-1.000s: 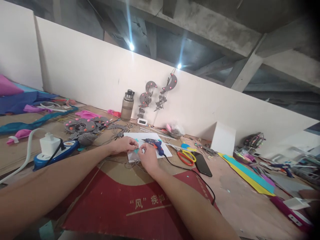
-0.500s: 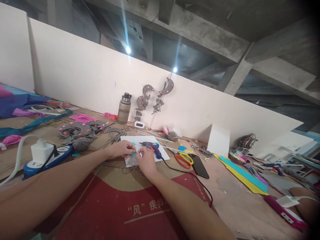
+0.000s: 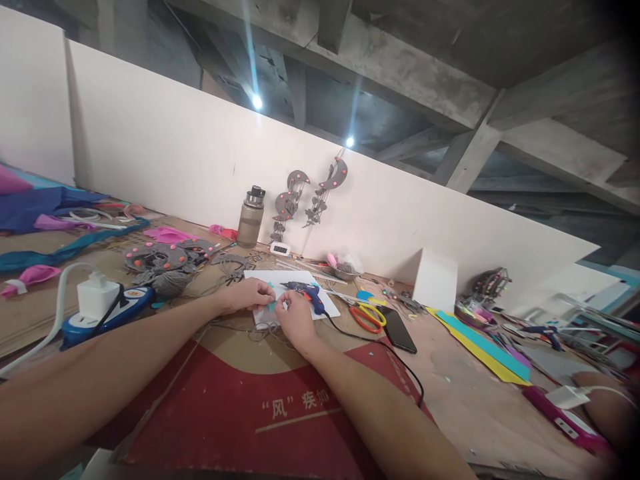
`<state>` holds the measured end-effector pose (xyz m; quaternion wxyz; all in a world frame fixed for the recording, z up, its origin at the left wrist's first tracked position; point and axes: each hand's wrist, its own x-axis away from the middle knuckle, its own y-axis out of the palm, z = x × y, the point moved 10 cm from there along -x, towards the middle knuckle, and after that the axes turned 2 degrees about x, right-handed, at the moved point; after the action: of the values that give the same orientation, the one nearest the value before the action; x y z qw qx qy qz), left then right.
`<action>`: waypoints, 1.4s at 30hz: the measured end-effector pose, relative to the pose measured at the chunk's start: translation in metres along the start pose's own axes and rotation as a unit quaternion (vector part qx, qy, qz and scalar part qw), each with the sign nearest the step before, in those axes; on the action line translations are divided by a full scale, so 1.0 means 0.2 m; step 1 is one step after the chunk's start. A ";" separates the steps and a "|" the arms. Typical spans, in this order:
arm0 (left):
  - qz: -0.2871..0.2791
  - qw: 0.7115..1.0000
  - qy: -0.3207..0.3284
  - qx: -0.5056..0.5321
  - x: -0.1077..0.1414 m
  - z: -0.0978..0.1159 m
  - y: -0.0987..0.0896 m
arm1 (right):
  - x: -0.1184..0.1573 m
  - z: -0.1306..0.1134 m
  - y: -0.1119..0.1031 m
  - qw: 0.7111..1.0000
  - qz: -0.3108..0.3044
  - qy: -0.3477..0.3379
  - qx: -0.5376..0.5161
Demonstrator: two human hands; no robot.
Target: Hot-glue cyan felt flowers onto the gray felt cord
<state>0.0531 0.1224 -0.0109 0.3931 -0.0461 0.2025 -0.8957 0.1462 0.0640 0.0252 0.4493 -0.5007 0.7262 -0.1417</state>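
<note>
Both my hands meet over a white sheet (image 3: 327, 310) lying on cardboard. My left hand (image 3: 253, 294) is pinched at a small turquoise piece (image 3: 271, 305). From the right, my right hand (image 3: 294, 316) has its fingers pressed together at the same piece's other side; what lies between its fingertips is too small to make out. Just behind my right hand a blue glue gun (image 3: 314, 298) rests on the sheet, its black cord running to the right. Thin grey strings (image 3: 267, 333) lie at the sheet's front edge.
Scissors with red and yellow handles (image 3: 369, 319) and a black phone (image 3: 399, 329) lie to the right. A bottle (image 3: 251, 219) stands behind. A blue power strip (image 3: 134, 301) with a white plug is at left, a magenta one (image 3: 567, 419) at right, near someone's arm.
The whole view has shifted slightly. Both hands stay close together at the turquoise piece, with little visible finger movement.
</note>
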 end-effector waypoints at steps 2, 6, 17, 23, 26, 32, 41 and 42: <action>0.000 1.000 0.001 0.003 0.00 0.00 0.00 | 0.00 0.00 0.00 1.000 -0.002 0.000 -0.001; 0.003 1.000 0.006 0.005 0.00 0.01 0.00 | 0.00 0.01 0.00 1.000 0.002 -0.003 0.004; 0.002 1.000 0.013 0.005 0.01 0.02 0.01 | 0.01 -0.01 -0.01 1.000 0.010 -0.016 0.004; 0.007 1.000 0.012 0.002 0.01 0.01 0.00 | 0.00 -0.02 -0.01 1.000 0.005 -0.019 0.008; 0.009 1.000 0.011 -0.002 0.01 0.01 -0.01 | 0.00 -0.02 0.00 1.000 0.005 -0.020 0.008; 0.010 1.000 0.015 -0.014 0.01 0.02 -0.01 | 0.00 -0.01 0.00 1.000 0.002 -0.017 0.008; 0.007 1.000 0.005 -0.007 0.01 0.01 0.00 | 0.00 -0.01 -0.01 1.000 0.010 -0.020 0.004; 0.007 1.000 0.007 -0.006 0.01 0.01 0.00 | 0.00 -0.01 0.00 1.000 0.010 -0.020 0.004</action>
<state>0.0526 0.1208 -0.0082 0.3975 -0.0410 0.2105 -0.8922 0.1454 0.0629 0.0266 0.4670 -0.4940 0.7217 -0.1303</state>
